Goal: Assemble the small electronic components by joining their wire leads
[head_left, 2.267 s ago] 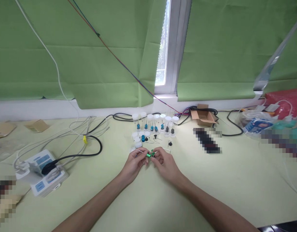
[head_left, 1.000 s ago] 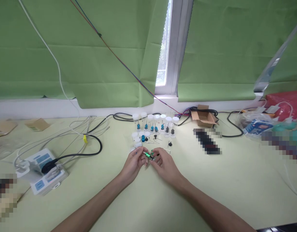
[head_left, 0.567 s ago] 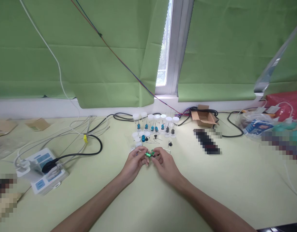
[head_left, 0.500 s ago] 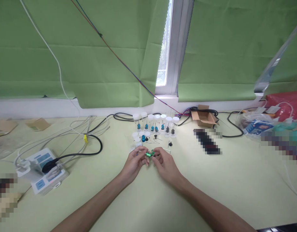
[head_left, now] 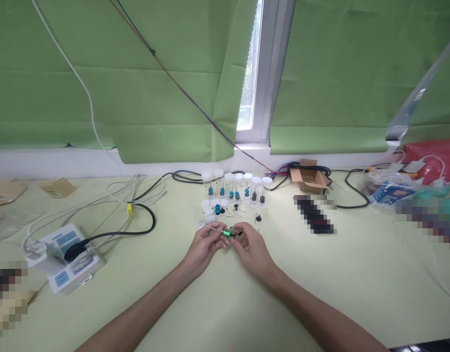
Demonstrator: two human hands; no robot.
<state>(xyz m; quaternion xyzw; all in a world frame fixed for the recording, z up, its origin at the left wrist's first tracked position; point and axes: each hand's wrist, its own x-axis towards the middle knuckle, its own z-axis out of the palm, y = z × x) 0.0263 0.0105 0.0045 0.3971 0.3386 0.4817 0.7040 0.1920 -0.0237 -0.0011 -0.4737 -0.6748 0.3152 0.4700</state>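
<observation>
Near the middle of the table my left hand (head_left: 206, 243) pinches a small shiny green cylindrical part (head_left: 227, 233) between thumb and fingers. A thin metal rod (head_left: 211, 228) sticks out to the left from that hand. My right hand (head_left: 250, 240) is closed at the part's other end, where a small dark piece shows. What exactly the right fingers grip is too small to make out. Just beyond the hands lie a blue round part (head_left: 218, 209), a black knob-like part (head_left: 258, 218) and thin bent wires.
Several clear tubes with white caps (head_left: 247, 186) stand behind, with blue or dark parts inside. An open cardboard box (head_left: 308, 181) and black cables lie by the wall. A white power strip (head_left: 76, 259) with plugs is on the left. Plastic bags (head_left: 378, 181) are at the right.
The green part has shifted slightly to the right between my hands, and more of its dark end shows. My forearms stay almost in place.
</observation>
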